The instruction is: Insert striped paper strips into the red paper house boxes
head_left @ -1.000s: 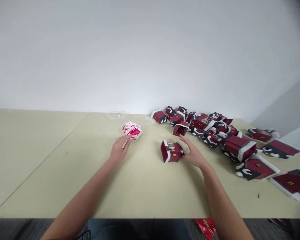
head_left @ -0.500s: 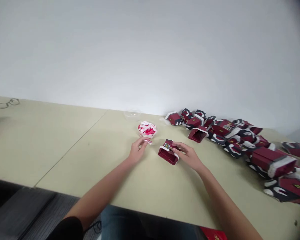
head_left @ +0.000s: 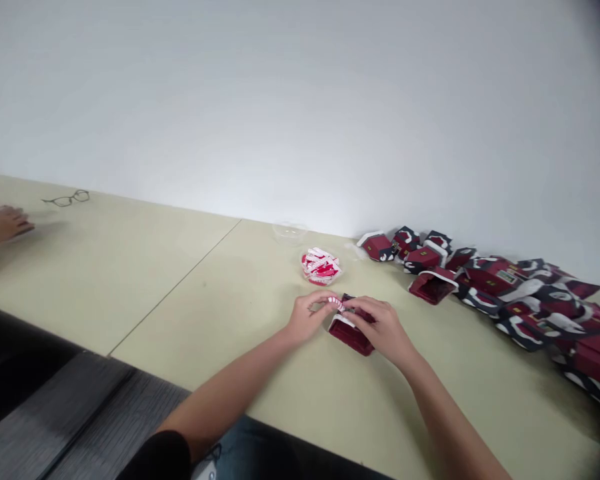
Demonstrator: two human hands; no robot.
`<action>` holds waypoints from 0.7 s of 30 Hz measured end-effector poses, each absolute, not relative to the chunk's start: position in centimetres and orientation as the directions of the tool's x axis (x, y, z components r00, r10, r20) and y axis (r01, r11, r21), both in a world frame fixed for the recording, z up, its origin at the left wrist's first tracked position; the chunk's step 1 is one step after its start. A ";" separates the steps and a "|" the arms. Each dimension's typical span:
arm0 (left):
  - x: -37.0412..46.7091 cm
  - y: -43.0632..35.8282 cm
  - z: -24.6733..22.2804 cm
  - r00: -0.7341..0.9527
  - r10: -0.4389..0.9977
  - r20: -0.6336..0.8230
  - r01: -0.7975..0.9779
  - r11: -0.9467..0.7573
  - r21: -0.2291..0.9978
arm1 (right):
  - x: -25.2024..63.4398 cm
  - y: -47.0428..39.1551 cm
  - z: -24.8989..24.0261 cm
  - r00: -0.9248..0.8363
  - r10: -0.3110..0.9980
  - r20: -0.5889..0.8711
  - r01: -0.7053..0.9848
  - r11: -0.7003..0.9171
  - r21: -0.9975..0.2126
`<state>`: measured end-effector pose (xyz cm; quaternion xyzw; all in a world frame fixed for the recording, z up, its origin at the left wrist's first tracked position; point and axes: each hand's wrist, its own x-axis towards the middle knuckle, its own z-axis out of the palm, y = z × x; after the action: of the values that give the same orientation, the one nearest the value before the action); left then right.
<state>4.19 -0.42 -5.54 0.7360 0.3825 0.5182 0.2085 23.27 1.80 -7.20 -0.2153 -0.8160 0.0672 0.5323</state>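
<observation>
Between the thumb and fingers of my left hand [head_left: 310, 316] is a small red-and-white striped piece [head_left: 337, 304]. My right hand [head_left: 377, 325] is closed, its fingertips at the other end of that striped piece, just above a dark red house-shaped piece [head_left: 351, 335]. That house piece lies on the table with its white-edged open end facing me, and my right hand partly covers it. Whether my right fingers grip the striped piece or the house piece is hard to see. Behind my hands stands a clear bowl of red-and-white striped pieces [head_left: 321, 267].
A pile of dark red houses with white trim [head_left: 495, 277] spreads along the right of the table [head_left: 180, 287]. A clear lid or dish [head_left: 290, 231] lies near the wall. Eyeglasses [head_left: 67, 199] and another person's hands [head_left: 5, 223] are at the far left.
My left hand has brought the striped piece rightward to my right hand. My right fingers have moved from the house's side to the striped piece. The view has shifted left, showing another person's hands.
</observation>
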 end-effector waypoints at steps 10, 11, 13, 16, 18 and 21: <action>5.6 -1.4 -5.4 0.171 0.843 0.511 0.212 -0.538 0.816 | 23.1 1.4 -8.0 -0.218 0.436 0.873 0.289 0.883 -0.369; 5.7 -1.5 -5.5 0.162 0.850 0.500 0.207 -0.525 0.826 | 23.1 1.3 -8.2 -0.194 0.424 0.885 0.302 0.884 -0.357; 6.1 -1.6 -5.7 0.156 0.861 0.484 0.194 -0.507 0.840 | 23.2 1.3 -8.5 -0.141 0.382 0.914 0.331 0.888 -0.320; 6.5 -1.8 -5.8 0.174 0.871 0.459 0.152 -0.484 0.862 | 23.3 1.2 -8.7 -0.118 0.320 0.940 0.368 0.893 -0.258; 6.7 -1.9 -5.8 0.176 0.881 0.440 0.112 -0.462 0.880 | 23.4 1.1 -8.8 -0.140 0.292 0.946 0.383 0.897 -0.220; 6.7 -2.0 -5.6 0.176 0.895 0.410 0.049 -0.424 0.904 | 23.6 0.9 -8.8 -0.183 0.260 0.948 0.389 0.905 -0.173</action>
<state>6.73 -1.99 -5.65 0.6554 0.3602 0.5314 0.3978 23.57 0.91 -8.83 -0.2115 -0.7673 -0.0537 0.6030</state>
